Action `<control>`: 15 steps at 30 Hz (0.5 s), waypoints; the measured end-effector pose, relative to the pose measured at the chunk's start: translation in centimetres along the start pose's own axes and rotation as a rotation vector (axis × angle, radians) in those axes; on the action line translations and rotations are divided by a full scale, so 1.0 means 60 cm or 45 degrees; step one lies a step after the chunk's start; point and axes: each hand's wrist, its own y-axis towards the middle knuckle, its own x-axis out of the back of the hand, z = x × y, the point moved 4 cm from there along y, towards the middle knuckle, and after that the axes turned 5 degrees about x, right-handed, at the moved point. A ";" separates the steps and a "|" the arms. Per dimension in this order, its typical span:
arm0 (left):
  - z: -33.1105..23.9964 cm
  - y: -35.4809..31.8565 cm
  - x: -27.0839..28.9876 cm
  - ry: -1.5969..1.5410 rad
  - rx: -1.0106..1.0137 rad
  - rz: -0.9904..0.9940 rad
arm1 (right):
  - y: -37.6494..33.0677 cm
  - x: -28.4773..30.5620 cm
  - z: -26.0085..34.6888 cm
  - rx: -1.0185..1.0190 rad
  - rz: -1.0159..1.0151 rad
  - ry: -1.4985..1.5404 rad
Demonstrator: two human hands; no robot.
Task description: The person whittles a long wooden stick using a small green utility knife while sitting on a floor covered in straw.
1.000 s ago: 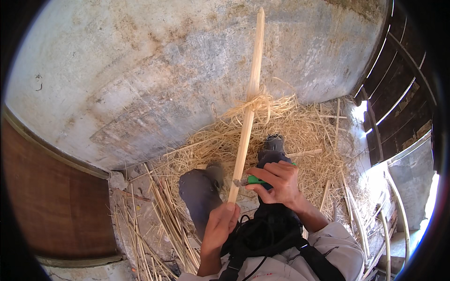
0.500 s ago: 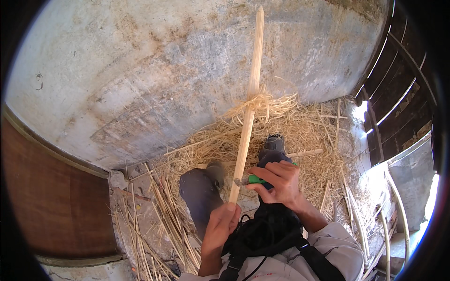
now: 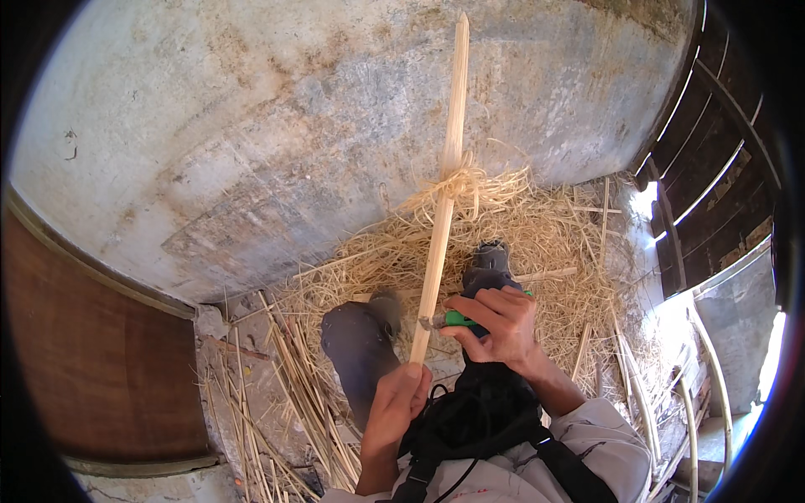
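A long, pale strip of wood or split bamboo (image 3: pixel 438 243) runs away from me, with a pointed far end in front of the wall. My left hand (image 3: pixel 396 401) pinches its near end, close to my body. In my right hand (image 3: pixel 501 325) is a green-handled knife (image 3: pixel 457 318), fingers wrapped round the handle. Its short metal blade lies against the strip just beyond my left hand, though the cutting edge is too small to make out. A tuft of thin curled shavings (image 3: pixel 471 186) clings around the strip's middle.
Straw-like shavings (image 3: pixel 553 243) cover the floor around my feet. Thin sticks (image 3: pixel 302 394) lie in a bundle on the left. A stained concrete wall (image 3: pixel 310 109) stands ahead, a brown panel (image 3: pixel 101 344) at left. Dark slats (image 3: pixel 713 159) and curved poles (image 3: pixel 689 419) are on the right.
The strip's far tip has shifted very slightly left. Both hands keep almost the same place and hold.
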 end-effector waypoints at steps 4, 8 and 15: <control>0.003 0.000 0.004 0.001 -0.009 0.006 | 0.000 -0.002 0.001 -0.006 0.009 -0.020; 0.000 -0.001 0.002 -0.003 -0.008 0.016 | 0.003 0.001 -0.002 -0.001 0.002 -0.038; 0.000 -0.002 0.004 -0.014 -0.024 0.025 | 0.006 -0.002 -0.001 0.008 -0.010 -0.036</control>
